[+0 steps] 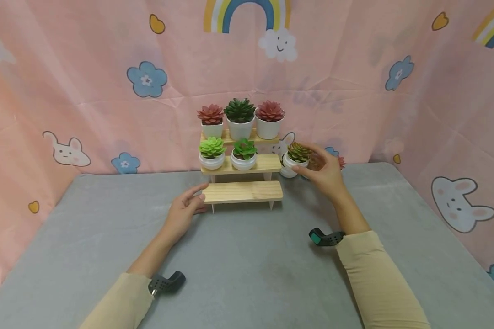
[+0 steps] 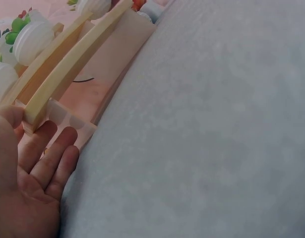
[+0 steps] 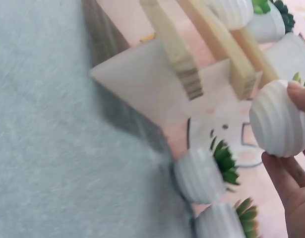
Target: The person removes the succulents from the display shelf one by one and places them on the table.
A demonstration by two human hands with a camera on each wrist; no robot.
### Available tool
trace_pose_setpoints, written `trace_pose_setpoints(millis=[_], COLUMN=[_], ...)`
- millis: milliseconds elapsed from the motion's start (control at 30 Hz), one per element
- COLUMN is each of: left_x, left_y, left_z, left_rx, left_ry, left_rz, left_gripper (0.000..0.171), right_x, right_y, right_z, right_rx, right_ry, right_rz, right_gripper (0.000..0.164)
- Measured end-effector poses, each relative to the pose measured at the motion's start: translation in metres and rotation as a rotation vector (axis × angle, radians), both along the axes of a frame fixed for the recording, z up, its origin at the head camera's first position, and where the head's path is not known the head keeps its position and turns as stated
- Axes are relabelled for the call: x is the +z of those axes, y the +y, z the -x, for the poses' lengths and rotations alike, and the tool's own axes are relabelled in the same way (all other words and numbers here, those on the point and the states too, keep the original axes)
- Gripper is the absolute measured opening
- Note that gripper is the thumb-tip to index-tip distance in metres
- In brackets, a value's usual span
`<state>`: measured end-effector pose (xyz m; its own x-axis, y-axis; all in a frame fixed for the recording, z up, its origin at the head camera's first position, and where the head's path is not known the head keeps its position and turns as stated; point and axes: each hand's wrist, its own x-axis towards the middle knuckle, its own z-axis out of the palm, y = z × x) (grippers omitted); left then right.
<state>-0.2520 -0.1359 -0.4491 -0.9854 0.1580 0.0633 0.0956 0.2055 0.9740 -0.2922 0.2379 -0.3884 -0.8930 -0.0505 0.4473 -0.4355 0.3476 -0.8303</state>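
Observation:
My right hand [image 1: 328,177] holds a small potted succulent [image 1: 298,152] with brownish-green leaves. Its ribbed white pot [image 3: 275,120] sits between thumb and fingers, just right of the middle tier and raised above the table in the right wrist view. My left hand [image 1: 183,211] pinches the left end of the three-tier wooden stand [image 1: 243,193] at its lowest board, thumb above and fingers beneath. On the middle tier stand a light green succulent [image 1: 212,151] and a darker green one [image 1: 244,155]. The top tier bears two reddish succulents [image 1: 268,119] and a dark green one [image 1: 239,119].
Beyond my right hand, more ribbed white pots [image 3: 198,174] with succulents stand on the grey-covered table [image 1: 247,265], close to the back edge. A pink patterned cloth [image 1: 333,68] hangs right behind the stand and along the right side.

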Motion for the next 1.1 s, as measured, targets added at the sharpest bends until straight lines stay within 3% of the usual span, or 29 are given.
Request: trace_pose_setpoints(millis=[467,900,1100], left_x=[0.0,0.002,0.002], left_y=[0.001,0.001,0.001], left_z=[0.0,-0.001,-0.001], left_rx=[-0.003,0.004,-0.003], left_ry=[-0.006,-0.004,0.003], left_rz=[0.0,0.008,0.007], left_gripper=[0.041,0.041,0.042], right_x=[-0.028,-0.049,-0.056], right_y=[0.01,0.012,0.015], right_z=[0.005,0.007,0.004], right_rx=[0.066,0.09,0.063], right_ry=[-0.107,-0.127,-0.158], right_rz=[0.096,0.084,0.038], right_gripper=[0.062,0.061,0.063])
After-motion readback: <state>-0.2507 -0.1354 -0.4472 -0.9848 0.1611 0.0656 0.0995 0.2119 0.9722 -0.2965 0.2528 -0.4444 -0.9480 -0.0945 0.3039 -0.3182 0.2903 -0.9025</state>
